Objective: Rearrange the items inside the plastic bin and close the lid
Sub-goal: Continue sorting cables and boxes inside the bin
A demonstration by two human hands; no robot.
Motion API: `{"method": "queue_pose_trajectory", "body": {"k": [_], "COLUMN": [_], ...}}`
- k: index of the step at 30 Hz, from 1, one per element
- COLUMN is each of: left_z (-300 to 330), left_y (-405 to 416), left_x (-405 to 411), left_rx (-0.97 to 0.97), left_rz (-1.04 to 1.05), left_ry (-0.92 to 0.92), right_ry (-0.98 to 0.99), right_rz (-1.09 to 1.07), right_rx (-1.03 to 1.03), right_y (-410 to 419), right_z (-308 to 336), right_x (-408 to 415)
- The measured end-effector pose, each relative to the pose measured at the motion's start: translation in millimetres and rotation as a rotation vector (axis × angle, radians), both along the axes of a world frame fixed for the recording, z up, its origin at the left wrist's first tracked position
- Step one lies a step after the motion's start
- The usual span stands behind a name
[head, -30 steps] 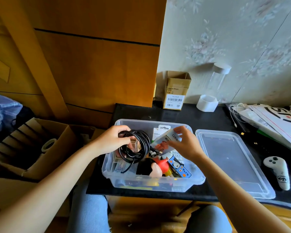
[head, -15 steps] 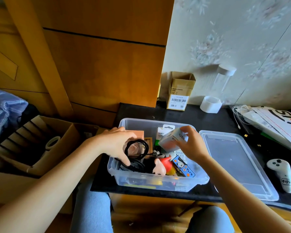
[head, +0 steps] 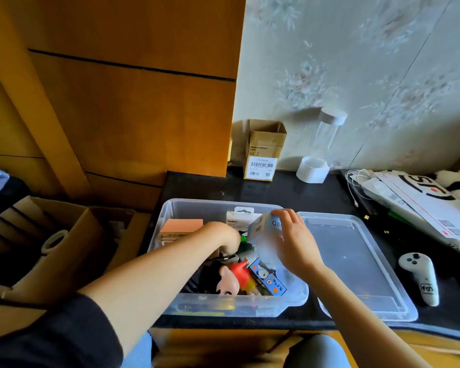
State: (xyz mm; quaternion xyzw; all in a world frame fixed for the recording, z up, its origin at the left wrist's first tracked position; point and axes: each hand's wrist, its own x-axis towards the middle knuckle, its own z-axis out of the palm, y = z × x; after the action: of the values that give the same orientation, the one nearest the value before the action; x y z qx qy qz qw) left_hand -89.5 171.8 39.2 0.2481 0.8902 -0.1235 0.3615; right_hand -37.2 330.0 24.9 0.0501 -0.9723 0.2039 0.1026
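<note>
I see the clear plastic bin (head: 170, 216) at the near edge of the dark surface (head: 276, 192), open and crowded. Its clear lid (head: 356, 264) lies flat just to the right, touching the bin's right rim. Beyond the lid a white controller (head: 420, 274) lies on the surface, and farther right sit a stack of white mailers (head: 420, 200) with a white cable (head: 356, 181). At the back stand a small cardboard box (head: 263, 150), a white ring-shaped cup (head: 312, 170) and a clear tube with a white cap (head: 329, 131). Left of the surface, lower down, a large cardboard carton (head: 64, 235) holds a tape roll (head: 54, 240).

Inside the bin a cartoon figure with a red shirt (head: 234, 274) and a blue panda-print box (head: 267, 277) lie at the front, a white Belkin package (head: 239, 219) leans on the back wall, and a peach-coloured box (head: 181, 227) sits at the left.

My left hand (head: 218, 237) reaches down into the bin's middle, knuckles up; its fingers are hidden, so I cannot tell what they do. My right hand (head: 292, 240) hovers over the bin's right half, fingers curled round a small grey box marked Q8 (head: 266, 225), held tilted.
</note>
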Motion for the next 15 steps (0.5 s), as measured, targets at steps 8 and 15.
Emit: {"method": "queue_pose_trajectory", "body": {"k": [8,15], "left_z": [-41.4,-43.3], "left_y": [9.5,12.7], "left_x": [-15.2,-12.5], "left_rx": [0.093,0.146], "left_rz": [0.085,0.067], "left_ry": [-0.080,-0.062], "right_ry": [-0.033,-0.039], "right_rz": [0.032,0.025], "right_rx": [-0.016,-0.065], "right_y": [13.7,12.8], "right_z": [0.1,1.5], "right_x": [-7.7,-12.9]}}
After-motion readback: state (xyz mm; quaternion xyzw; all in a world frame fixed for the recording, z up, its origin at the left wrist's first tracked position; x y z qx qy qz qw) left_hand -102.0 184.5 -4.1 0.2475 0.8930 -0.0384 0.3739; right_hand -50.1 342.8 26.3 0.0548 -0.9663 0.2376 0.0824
